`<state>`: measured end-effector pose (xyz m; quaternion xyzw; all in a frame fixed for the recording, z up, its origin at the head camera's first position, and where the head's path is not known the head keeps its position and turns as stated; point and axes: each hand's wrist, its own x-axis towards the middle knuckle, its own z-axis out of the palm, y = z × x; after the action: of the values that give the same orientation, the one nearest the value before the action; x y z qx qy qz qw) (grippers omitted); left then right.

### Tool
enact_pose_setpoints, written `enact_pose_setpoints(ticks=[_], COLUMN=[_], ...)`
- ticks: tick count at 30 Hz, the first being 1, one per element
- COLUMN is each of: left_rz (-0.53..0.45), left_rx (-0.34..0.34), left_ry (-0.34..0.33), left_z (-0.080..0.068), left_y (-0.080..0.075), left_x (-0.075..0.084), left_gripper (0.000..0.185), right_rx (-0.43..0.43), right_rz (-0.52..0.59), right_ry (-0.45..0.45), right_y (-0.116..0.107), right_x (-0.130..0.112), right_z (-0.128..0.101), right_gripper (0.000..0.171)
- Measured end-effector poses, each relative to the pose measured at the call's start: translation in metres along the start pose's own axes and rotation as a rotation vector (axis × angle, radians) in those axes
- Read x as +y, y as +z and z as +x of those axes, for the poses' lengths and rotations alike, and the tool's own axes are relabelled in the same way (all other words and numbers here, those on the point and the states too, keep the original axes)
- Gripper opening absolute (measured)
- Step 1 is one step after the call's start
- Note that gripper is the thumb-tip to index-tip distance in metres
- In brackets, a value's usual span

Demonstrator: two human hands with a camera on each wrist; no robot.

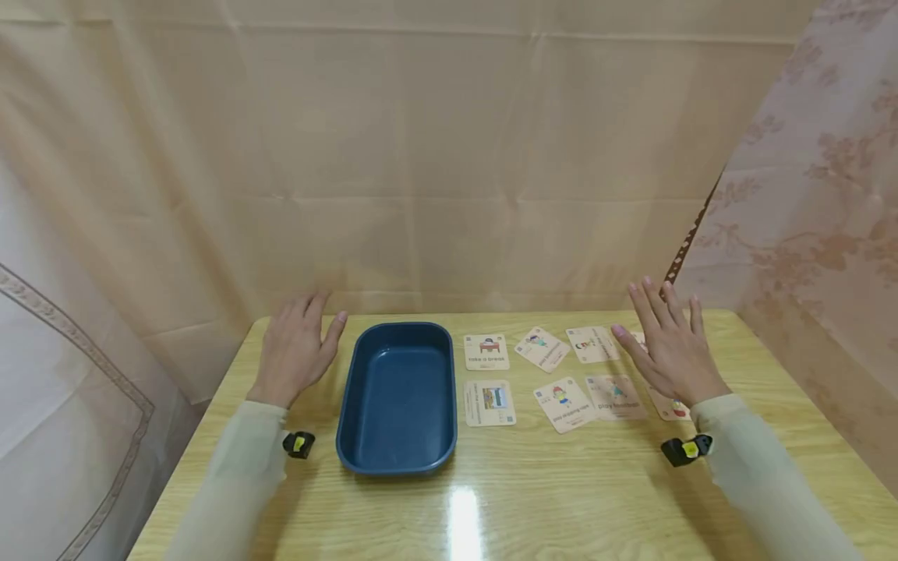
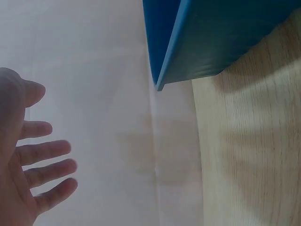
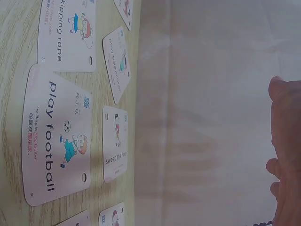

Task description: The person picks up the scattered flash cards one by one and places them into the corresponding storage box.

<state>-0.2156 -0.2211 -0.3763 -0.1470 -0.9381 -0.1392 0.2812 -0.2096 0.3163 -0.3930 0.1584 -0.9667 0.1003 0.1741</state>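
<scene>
We have our left hand (image 1: 295,347) released, fingers extended, raised beside the blue tray (image 1: 397,409), and our right hand (image 1: 669,354) likewise released near the right end of the picture cards (image 1: 563,405), which lie in two rows on the bench (image 1: 561,499), just right of the tray.

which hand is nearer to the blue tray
Left. The left hand is just left of the blue tray, not touching it; the right hand is well to its right, beyond most of the cards.
</scene>
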Motion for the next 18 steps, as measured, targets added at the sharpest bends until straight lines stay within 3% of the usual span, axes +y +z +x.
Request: enact_pose_setpoints(ticks=[4, 10, 18], left_rz=[-0.01, -0.052, -0.255], left_rx=[0.018, -0.021, -0.088], left_ry=[-0.012, -0.062, -0.163], left_z=[-0.002, -0.007, -0.019], left_y=[0.0, 0.003, 0.009], left_x=[0.001, 0.001, -0.003], left_gripper=[0.046, 0.037, 0.038], right_rx=[0.0, -0.01, -0.017], right_rz=[0.001, 0.004, 0.006], right_ry=[-0.005, -0.012, -0.023], right_y=[0.001, 0.0, 0.0], right_x=[0.0, -0.002, -0.006], right_z=[0.0, 0.0, -0.002], right_gripper=[0.075, 0.075, 0.075])
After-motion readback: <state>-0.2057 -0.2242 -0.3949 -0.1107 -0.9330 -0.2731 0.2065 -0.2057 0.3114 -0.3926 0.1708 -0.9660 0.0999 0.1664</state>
